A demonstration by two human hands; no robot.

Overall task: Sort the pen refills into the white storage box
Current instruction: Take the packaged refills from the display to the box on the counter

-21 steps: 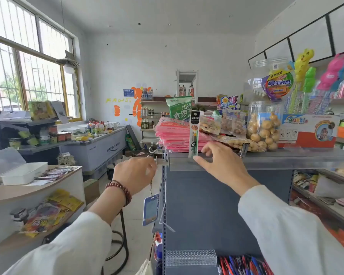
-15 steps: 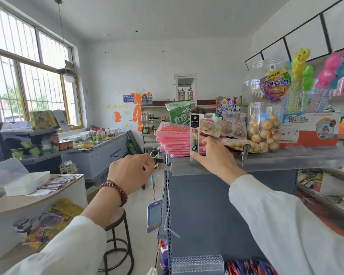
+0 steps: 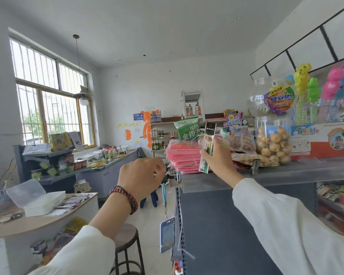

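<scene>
My right hand [image 3: 216, 157] pinches a narrow pack of pen refills [image 3: 206, 149] and holds it tilted just above the grey shelf top [image 3: 286, 172], in front of a pink stack. My left hand [image 3: 142, 177] hovers with curled fingers at the shelf's left end, its back towards me; what the fingers touch is hidden. The white storage box [image 3: 46, 203] stands on the round counter [image 3: 28, 225] at lower left, its clear lid [image 3: 26, 192] open. Several more refill packs [image 3: 70, 201] lie beside the box.
A blue lanyard with a card holder [image 3: 167, 234] hangs at the shelf's end. On the shelf top stand a pink packet stack [image 3: 184, 157], snack bags, a jar of round sweets [image 3: 272, 143] and a toy box. A stool [image 3: 127, 237] stands below, by the counter.
My right hand has lifted the refill pack off the shelf top and tilted it. My left hand has stayed near the shelf's end. The view has tipped upward.
</scene>
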